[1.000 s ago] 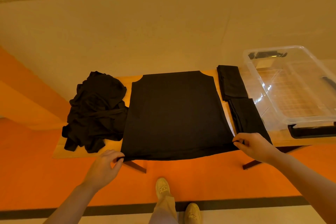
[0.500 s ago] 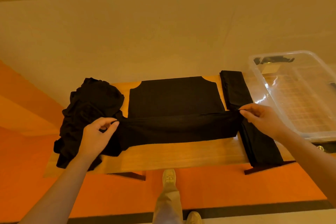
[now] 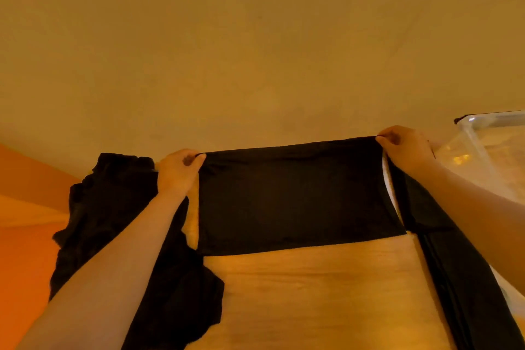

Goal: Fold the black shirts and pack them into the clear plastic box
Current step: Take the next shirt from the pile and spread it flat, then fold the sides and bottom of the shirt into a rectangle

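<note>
**Shirt doubled over, hem carried to the far edge**

Shirt (image 3: 295, 196), black, lies across the middle of the frame on the tabletop (image 3: 318, 292), now folded in half: a second ago it lay spread full-length with both hands at its near hem, and since then that hem has been lifted and carried away from the person to the far edge, leaving a bare stretch of wood in the lower centre. By my reading this is the first crosswise fold finished or nearly so; the cloth looks taut between the two corners and has not yet been let go, so smoothing and a further fold likely remain before packing.

The left hand (image 3: 179, 170), left of centre, pinches the shirt's far left corner between thumb and curled fingers. The right hand (image 3: 406, 150), at the right, pinches the far right corner the same way. The hands are well apart, one at each end of the folded edge.

A heap of unfolded black shirts (image 3: 113, 221) sits at the left, partly under the left forearm. Folded black shirts (image 3: 454, 278) lie in a strip along the right, just beside the clear plastic box (image 3: 483, 133), only partly in view at the right edge.
</note>
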Tool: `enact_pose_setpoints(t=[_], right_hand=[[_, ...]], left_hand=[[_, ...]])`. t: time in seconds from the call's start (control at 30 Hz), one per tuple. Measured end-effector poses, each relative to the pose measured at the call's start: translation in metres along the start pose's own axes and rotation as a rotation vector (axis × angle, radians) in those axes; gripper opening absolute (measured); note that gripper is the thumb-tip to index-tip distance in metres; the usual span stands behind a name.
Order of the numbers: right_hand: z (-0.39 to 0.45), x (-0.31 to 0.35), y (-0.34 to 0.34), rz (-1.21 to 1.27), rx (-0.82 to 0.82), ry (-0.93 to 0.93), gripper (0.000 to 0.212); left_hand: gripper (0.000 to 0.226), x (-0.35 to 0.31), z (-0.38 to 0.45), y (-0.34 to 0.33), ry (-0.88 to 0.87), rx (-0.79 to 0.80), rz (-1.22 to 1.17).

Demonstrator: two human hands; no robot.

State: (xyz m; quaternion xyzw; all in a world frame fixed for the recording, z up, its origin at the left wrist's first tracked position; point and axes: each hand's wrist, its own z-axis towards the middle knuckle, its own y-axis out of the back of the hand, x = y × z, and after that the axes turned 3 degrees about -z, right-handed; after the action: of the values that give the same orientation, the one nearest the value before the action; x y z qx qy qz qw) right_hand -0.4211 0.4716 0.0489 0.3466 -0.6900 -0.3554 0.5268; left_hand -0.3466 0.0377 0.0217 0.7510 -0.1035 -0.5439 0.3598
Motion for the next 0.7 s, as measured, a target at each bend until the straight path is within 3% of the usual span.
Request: enact_pose_setpoints(t=[0.07,0.2,0.27,0.33,0.43,0.7], right_hand=[[0.009,0.0,-0.019,-0.103,-0.061,0.02,0.029],[-0.011,0.005,-0.059,-0.326,-0.207,0.285,0.035],[-0.036,0.013,-0.08,-0.341,-0.144,0.386,0.041],[-0.066,0.014,-0.102,-0.351,-0.056,0.421,0.049],[-0.105,0.002,-0.127,-0.417,0.006,0.374,0.055],[-0.163,-0.021,-0.134,-0.462,0.003,0.294,0.059]], left_hand=[[0.029,0.009,0.012,-0.016,-0.01,-0.023,0.067],[0.041,0.013,-0.004,-0.04,-0.226,-0.133,0.362],[0.047,0.007,-0.033,-0.051,-0.422,-0.075,0.462],[0.055,0.008,-0.072,-0.065,-0.564,0.087,0.546],[0.061,0.029,-0.114,-0.082,-0.542,0.247,0.636],[0.069,0.058,-0.165,-0.073,-0.434,0.27,0.746]])
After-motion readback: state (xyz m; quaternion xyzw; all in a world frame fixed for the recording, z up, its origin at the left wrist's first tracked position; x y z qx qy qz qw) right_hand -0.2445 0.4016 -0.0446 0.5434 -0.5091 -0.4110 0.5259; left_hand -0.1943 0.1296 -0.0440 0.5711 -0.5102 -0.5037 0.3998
